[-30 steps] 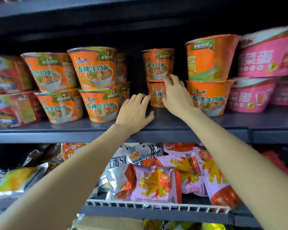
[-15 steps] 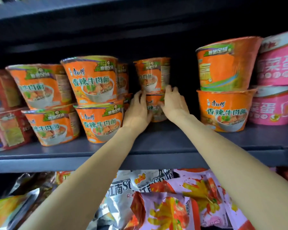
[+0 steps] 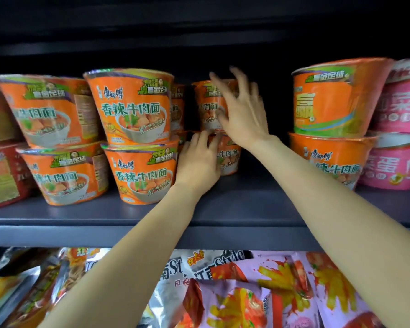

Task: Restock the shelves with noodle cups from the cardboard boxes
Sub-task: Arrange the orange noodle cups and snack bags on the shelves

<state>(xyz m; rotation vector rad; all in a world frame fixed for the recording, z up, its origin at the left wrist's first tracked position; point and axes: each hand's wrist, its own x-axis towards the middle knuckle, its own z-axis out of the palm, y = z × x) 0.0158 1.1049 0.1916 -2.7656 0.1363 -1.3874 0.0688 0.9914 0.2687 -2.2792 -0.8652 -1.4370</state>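
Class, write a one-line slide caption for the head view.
Left hand on the lower rear noodle cup, right hand spread at the upper rear cup, on a shelf.

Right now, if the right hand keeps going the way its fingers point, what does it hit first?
Most likely the upper orange noodle cup of the rear stack: the right hand is spread right before it, fingers aimed up and back. Contact can't be told; depth is unclear.

A dark grey shelf [image 3: 234, 209] carries orange noodle cups [image 3: 142, 171] stacked two high in rows, one stack set farther back in the middle gap, with red cups [image 3: 3, 174] at its left end and pink cups [image 3: 395, 164] at its right end.
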